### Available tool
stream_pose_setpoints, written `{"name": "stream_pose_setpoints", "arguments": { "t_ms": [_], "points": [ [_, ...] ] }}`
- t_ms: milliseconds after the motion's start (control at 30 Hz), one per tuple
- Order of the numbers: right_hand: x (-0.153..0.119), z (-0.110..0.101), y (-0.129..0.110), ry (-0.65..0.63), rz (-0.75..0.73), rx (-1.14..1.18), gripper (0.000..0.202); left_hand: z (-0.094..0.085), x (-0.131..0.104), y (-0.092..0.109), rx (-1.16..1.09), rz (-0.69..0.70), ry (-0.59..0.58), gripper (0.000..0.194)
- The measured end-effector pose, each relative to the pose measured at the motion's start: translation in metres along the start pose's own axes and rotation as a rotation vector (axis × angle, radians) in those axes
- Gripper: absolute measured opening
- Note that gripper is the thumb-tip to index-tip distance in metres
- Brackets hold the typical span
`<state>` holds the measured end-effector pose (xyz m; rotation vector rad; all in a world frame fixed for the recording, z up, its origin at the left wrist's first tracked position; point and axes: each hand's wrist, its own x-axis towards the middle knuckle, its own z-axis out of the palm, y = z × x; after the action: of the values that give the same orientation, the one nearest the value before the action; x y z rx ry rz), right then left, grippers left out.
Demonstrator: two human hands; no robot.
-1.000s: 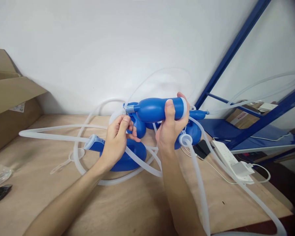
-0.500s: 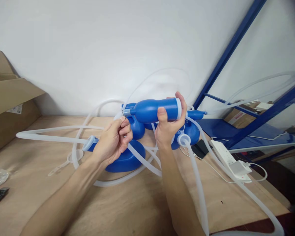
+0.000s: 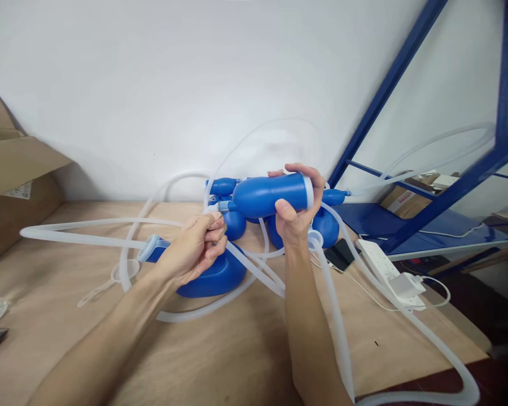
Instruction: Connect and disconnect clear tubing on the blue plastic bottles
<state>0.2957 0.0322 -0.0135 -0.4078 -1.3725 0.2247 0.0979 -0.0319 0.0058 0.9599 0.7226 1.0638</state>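
My right hand (image 3: 298, 203) grips a blue bottle-shaped plastic cup (image 3: 266, 196) with a pale rim, held sideways above the table. Its narrow neck points left and carries a pale blue connector (image 3: 226, 207). At that neck, my left hand (image 3: 201, 242) is closed in a pinch on the end of a white tube (image 3: 211, 209); the fingertips partly hide the joint. Below the left hand stands a blue container (image 3: 220, 276) on the table. Further blue containers (image 3: 327, 225) sit behind the held cup, partly covered by it and by my right hand.
White hoses (image 3: 334, 316) loop across the wooden table (image 3: 220, 355). A cardboard box (image 3: 21, 169) stands at the left. To the right are a white power strip (image 3: 389, 276), a black phone (image 3: 342, 255) and a blue metal shelf (image 3: 376, 96). A clear strap with a ring (image 3: 105, 282) lies left.
The neck of the blue cup has dropped slightly and the cup has turned a little in my right hand. My left hand stays pinched at the neck. The whole view has shifted slightly.
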Motion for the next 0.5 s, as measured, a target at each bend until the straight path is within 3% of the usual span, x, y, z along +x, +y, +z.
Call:
{"name": "stream_pose_setpoints", "arguments": {
  "t_ms": [133, 333, 500],
  "points": [
    [-0.001, -0.002, -0.002, -0.024, 0.048, -0.016, 0.073, -0.006, 0.001, 0.005, -0.062, -0.094, -0.056, 0.029],
    [0.001, -0.008, 0.005, -0.073, 0.006, 0.042, 0.074, -0.014, 0.001, 0.012, 0.045, -0.231, -0.160, 0.037],
    [0.001, -0.006, 0.004, -0.054, 0.059, 0.010, 0.079, -0.020, 0.004, 0.014, 0.094, -0.221, -0.190, 0.042]
  ]
}}
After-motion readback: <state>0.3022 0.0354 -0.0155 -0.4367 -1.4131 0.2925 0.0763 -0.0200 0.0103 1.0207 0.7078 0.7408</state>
